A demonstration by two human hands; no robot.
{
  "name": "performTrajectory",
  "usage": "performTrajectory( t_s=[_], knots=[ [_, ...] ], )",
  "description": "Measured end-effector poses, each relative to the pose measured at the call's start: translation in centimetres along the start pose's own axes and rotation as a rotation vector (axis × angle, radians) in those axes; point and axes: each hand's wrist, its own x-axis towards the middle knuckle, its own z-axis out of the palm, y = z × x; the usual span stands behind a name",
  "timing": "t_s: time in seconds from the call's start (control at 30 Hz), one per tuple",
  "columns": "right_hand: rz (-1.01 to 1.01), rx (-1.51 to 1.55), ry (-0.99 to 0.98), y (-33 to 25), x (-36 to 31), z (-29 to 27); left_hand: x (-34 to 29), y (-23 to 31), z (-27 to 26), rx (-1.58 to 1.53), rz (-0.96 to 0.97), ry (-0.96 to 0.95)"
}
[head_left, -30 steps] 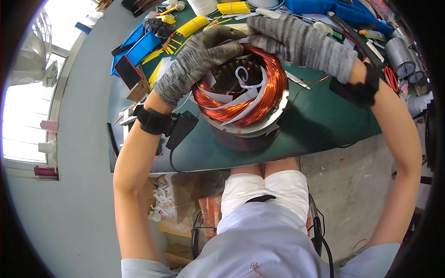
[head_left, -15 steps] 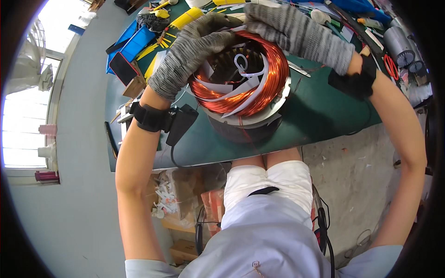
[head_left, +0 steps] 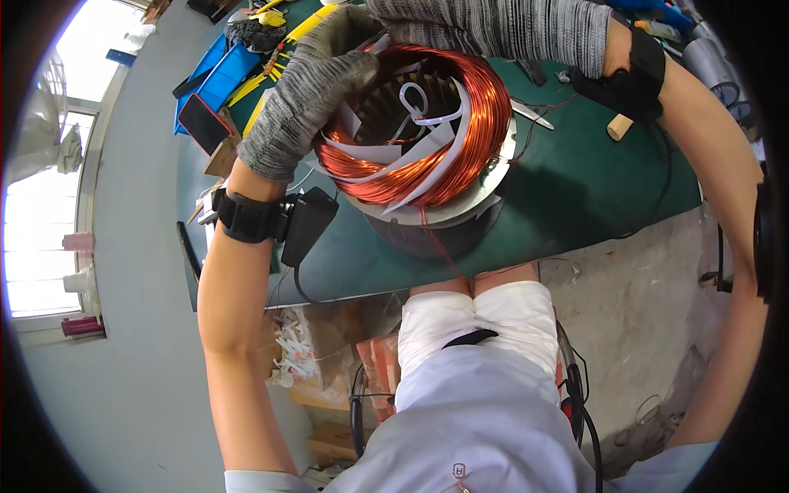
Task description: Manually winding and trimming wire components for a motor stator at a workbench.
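Note:
A motor stator (head_left: pixel 493 177) stands on the green table in front of me, its ring of copper winding (head_left: pixel 481 111) bulging over the top. White insulating strips (head_left: pixel 444 168) lie among the wires, and a pale looped tube (head_left: pixel 414 100) rises inside the bore. My left hand (head_left: pixel 325 82), in a grey knitted glove, closes on the far-left rim of the winding, thumb toward the inside. Across the far rim lies my right hand (head_left: pixel 444 26), gloved alike, its fingers bent over the coil beside the left; the picture's top edge cuts off part of them.
At the far left are a blue bin (head_left: pixel 201 86), a dark-screened phone (head_left: pixel 205 123) on a wooden block and yellow strips (head_left: pixel 251 89). To the right lie a pointed metal blade (head_left: pixel 532 115) and a wooden piece (head_left: pixel 620 126). Grey cylinders (head_left: pixel 715 74) stand at the far right.
My right hand has slid left along the winding's far rim, closer to my left hand. The stator and table sit slightly further left in view, and the wooden piece shows more fully.

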Motion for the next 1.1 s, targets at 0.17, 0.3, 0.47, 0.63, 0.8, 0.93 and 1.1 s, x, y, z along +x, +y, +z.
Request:
performTrajectory(
  t_s=[0.17, 0.3, 0.47, 0.63, 0.8, 0.93, 1.1],
  knots=[
    [0.098, 0.007, -0.077, -1.7, -3.3, -2.1, 0.6, 1.8, 1.7, 0.047, 0.138, -0.101],
    [0.258, -0.027, -0.177, -3.8, -2.8, -2.8, 0.2, 0.6, 0.5, 0.327, 0.288, -0.028],
    [0.416, 0.646, -0.113, 0.4, -0.5, -1.9, -1.7, 2.7, 1.2, 0.044, -0.171, 0.048],
    [-0.061, 0.021, -0.022, 2.6, -1.8, -1.5, -0.2, 0.6, 0.8, 0.505, 0.516, 0.054],
    [0.326, 0.009, 0.037, -3.6, -3.2, -0.6, -1.9, 2.1, 0.9, 0.164, -0.025, 0.028],
    [0.326, 0.820, 0.083, 0.0, -1.7, 0.0, -1.2, 1.4, 1.0, 0.224, 0.114, 0.042],
    [0.107, -0.155, -0.087, -3.8, -2.3, -1.8, -1.3, 0.9, 1.4, 0.056, 0.022, 0.090]
  ],
)
